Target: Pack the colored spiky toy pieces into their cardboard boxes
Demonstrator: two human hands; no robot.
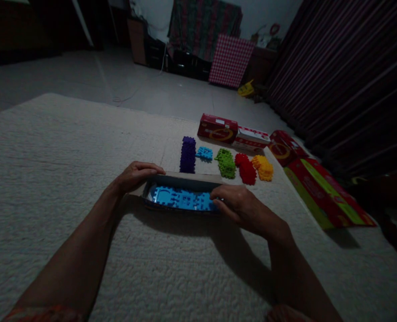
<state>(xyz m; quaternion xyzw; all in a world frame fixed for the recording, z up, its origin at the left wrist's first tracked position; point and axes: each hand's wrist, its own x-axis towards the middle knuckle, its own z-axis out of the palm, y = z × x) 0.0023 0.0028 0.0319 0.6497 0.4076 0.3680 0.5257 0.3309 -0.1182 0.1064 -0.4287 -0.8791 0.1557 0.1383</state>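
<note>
Blue toothed pieces (185, 199) lie in a row inside a long, open box (181, 210), which sits between a person's 2 bare hands on a pale quilted mat (84, 250). The left hand (139, 175) lies over the box's far left corner, fingers together and stretched along the edge; its thumb is hidden, so whether it grips the box cannot be told. The right hand (240, 203) is at the box's right end, thumb and fingertips bent close together over the blue pieces; whether they pinch a piece cannot be told.

Beyond the gap between the hands are a long purple stack (188, 155) and, just to its right, a small blue cluster (205, 153). Beyond the right hand come 3 more piles, running rightward: green (227, 164), red (247, 170) and yellow (263, 167), the last 2 side by side. Farther past the right hand stand a red carton (217, 129) and a white-and-red carton (251, 137), end to end. Well to that hand's right, a red-and-green carton (327, 192) lies on the mat's edge, near a dark striped curtain (346, 62).
</note>
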